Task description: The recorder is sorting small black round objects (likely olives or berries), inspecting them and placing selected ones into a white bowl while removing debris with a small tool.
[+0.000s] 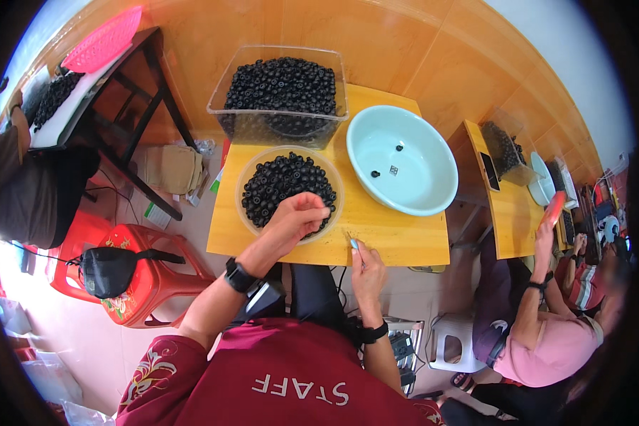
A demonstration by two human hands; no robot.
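Observation:
My left hand (298,219) is over the near right part of a round clear tub (339,182), its fingers closed in a pinch; what they hold, if anything, I cannot make out. Small black ring-like parts (280,181) with holes in them fill that tub. At the table's front edge, my right hand (368,275) pinches a small tool with a light-blue end (354,243); the rest of it is hidden by the fingers. To the right stands a pale blue basin (420,160) with a few black parts and a small dotted square piece (394,170) inside.
A clear rectangular bin (323,133) heaped with black parts stands at the back of the yellow table (405,238). Red stools (145,280) and a black bag (108,272) are at left. Other people sit on both sides; one at right holds a red object (555,207).

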